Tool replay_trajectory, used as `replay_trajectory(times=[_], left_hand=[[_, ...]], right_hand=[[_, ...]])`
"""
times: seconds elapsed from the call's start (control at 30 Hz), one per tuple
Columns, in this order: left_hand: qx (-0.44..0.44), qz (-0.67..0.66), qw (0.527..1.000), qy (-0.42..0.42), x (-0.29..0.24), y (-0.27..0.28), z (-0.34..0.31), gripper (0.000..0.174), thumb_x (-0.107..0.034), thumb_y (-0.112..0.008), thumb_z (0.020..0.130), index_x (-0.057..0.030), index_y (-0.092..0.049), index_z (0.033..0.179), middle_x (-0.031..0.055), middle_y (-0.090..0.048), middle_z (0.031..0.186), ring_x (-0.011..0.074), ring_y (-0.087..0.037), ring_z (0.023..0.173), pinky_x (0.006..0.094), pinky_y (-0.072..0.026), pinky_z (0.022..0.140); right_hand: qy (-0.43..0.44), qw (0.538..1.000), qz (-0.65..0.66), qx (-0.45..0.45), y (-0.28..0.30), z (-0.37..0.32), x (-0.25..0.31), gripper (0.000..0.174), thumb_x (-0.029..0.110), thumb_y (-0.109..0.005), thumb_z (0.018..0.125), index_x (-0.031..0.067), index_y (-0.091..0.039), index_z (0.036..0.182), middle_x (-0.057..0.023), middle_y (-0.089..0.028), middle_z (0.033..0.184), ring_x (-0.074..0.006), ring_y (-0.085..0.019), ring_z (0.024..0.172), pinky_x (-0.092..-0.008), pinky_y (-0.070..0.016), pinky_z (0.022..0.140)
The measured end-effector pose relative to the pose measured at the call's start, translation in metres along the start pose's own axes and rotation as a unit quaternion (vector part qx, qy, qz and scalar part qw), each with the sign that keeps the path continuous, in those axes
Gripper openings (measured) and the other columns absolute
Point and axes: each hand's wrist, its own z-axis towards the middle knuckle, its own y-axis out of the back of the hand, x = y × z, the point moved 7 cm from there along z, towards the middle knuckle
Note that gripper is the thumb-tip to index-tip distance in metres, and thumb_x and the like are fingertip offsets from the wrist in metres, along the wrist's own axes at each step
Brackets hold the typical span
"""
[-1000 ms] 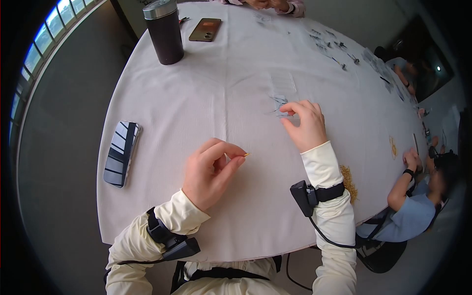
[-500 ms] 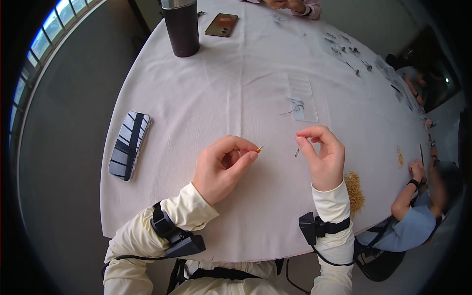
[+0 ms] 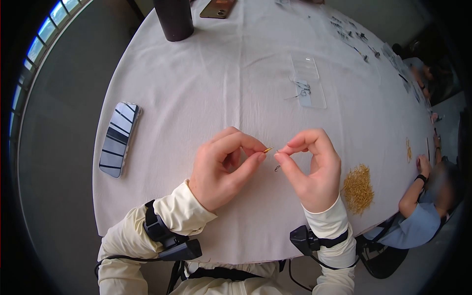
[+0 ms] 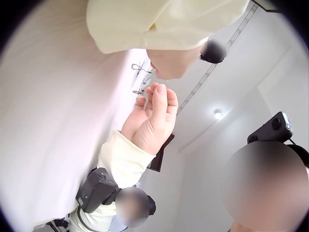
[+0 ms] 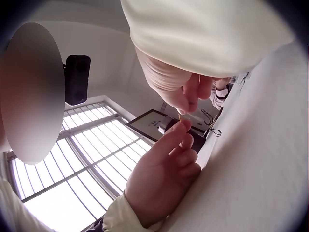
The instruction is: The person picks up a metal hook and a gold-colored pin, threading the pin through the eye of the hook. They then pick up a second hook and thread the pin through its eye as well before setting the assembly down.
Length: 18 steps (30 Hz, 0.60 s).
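Note:
Between thumb and index finger, my left hand [image 3: 223, 167] pinches a small gold piece [image 3: 268, 150], its tip pointing right. Just right of it, my right hand [image 3: 314, 169] pinches a thin wire-like piece whose dark looped end [image 3: 277, 168] hangs below the fingertips. The two sets of fingertips are close together; whether the pieces touch, I cannot tell. In the right wrist view the gold piece [image 5: 180, 117] shows as a thin sliver between the left hand [image 5: 161, 179] and the right hand [image 5: 169, 84].
A clear case [image 3: 318, 93] with dark wire pieces lies beyond my hands. A pile of gold pieces [image 3: 358, 189] is right of my right wrist. A phone [image 3: 118, 140] lies at left; a dark tumbler [image 3: 174, 19] and another phone [image 3: 217, 8] stand or lie farther back. Another person sits at right.
My right hand came back from the clear case with the dark wire piece and moved left, up to my left hand's fingertips. My left hand kept its pinch on the gold piece.

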Motion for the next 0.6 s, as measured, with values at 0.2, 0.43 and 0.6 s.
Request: replay_trajectory(times=[0.2,0.43,0.6], left_hand=[[-0.034,0.014,0.998,-0.052,-0.0002,0.0015,0.0005,0.008,-0.006,-0.071,0.081,-0.0056,-0.071,0.089,0.003,-0.057,0.076,0.0097,-0.042,0.055,0.0258,-0.0348,0.051],[-0.025,0.025,0.999,-0.028,-0.004,0.0006,-0.0025,0.007,-0.002,-0.07,0.084,-0.0027,-0.071,0.09,0.0002,-0.057,0.083,0.005,-0.042,0.065,0.0215,-0.0334,0.057],[-0.031,0.048,0.998,-0.041,-0.0063,0.0009,-0.0029,0.007,-0.002,-0.071,0.083,-0.005,-0.072,0.09,0.0,-0.058,0.084,0.0043,-0.044,0.063,0.021,-0.0336,0.055]], right_hand=[[-0.025,0.999,0.006,0.02,-0.0039,-0.0011,-0.004,0.024,-0.001,-0.074,0.078,0.0008,-0.056,0.093,-0.0067,-0.065,0.081,-0.0146,-0.066,0.079,-0.0277,-0.0514,0.074],[-0.042,0.999,-0.005,0.027,-0.0031,-0.0027,-0.0047,0.024,0.001,-0.075,0.078,0.0005,-0.055,0.093,-0.0072,-0.066,0.081,-0.0144,-0.066,0.077,-0.0275,-0.0515,0.073],[-0.062,0.997,0.013,0.033,-0.004,-0.0036,-0.0085,0.025,0.002,-0.075,0.079,0.0005,-0.055,0.093,-0.0068,-0.066,0.08,-0.0135,-0.066,0.077,-0.0272,-0.0513,0.074]])
